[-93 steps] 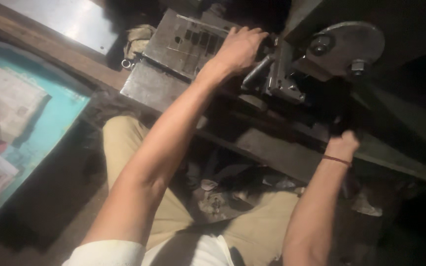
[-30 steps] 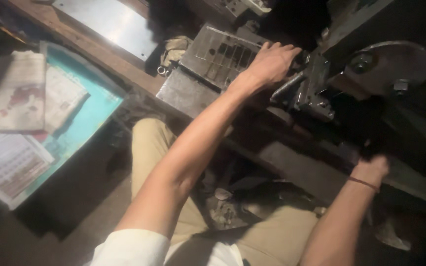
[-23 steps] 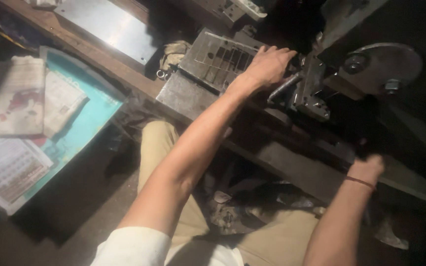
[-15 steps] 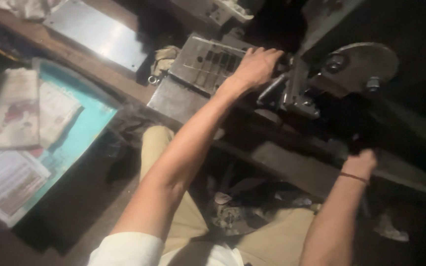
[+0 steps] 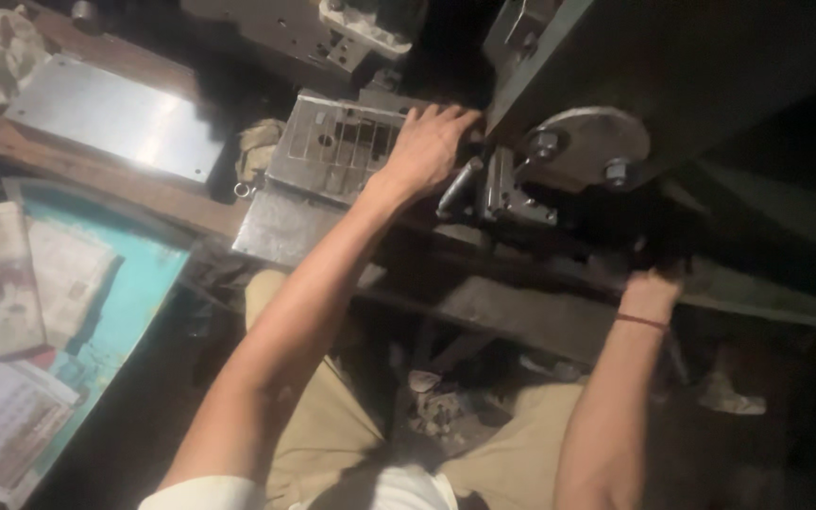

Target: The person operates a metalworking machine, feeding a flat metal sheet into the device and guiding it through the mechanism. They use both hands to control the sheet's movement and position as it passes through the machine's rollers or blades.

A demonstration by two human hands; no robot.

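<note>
Grey perforated metal plate [image 5: 337,144] with a grid of slots, shiny silver sheet [image 5: 115,118] on the brown wooden counter [image 5: 96,175], turquoise tray [image 5: 134,293], khaki trousers [image 5: 323,425], red thread on the right wrist [image 5: 641,321], machine body [image 5: 710,66] possibly dark green in shadow

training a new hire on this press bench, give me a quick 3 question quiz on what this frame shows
1. True or false: the left hand rests on the perforated metal plate.
2. Which wrist wears a thin red band? A left, B right.
3. What flat shiny thing lies on the wooden bench at upper left?

Key
1. True.
2. B: the right hand reaches into shadow under the machine.
3. A plain metal sheet.
</note>
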